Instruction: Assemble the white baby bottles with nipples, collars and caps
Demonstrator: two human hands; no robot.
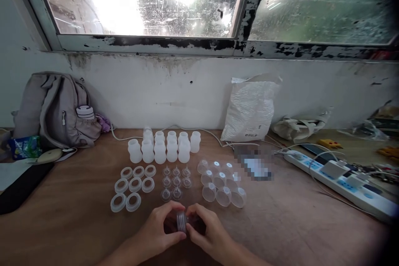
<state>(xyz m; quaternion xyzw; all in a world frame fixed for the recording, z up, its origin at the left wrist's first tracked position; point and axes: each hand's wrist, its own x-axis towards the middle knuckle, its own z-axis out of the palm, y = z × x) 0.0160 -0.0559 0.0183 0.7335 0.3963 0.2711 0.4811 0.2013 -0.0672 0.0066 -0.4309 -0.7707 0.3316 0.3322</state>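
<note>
A brown table [289, 216] stands against a stained white wall [149, 99] below a bright window [174, 12] with peeling paint on its frame. Close to the near edge, at about the middle, the left hand [157, 226] and the right hand [208, 230] grip a ridged ring [181, 221] between them, tipped on its side; the left forefinger and thumb curve around its rim, while the right fingertips pinch its other face.

Just past the hands, toward the table's left edge, eight loose white rings [135, 191] lie flat in rows. Beside them sit clear nipples [176, 181], points up, and toward the right edge a block of see-through domed caps [219, 179]. A power strip [369, 197] with plugs slants along the right side, and a black case [23, 189] lies at the left edge.

Farther back, white bottles [160, 151] stand upright in two rows. By the far edge, a grey backpack [33, 104] fills the left corner and a white plastic bag [249, 110] leans on the wall, right of the middle.
</note>
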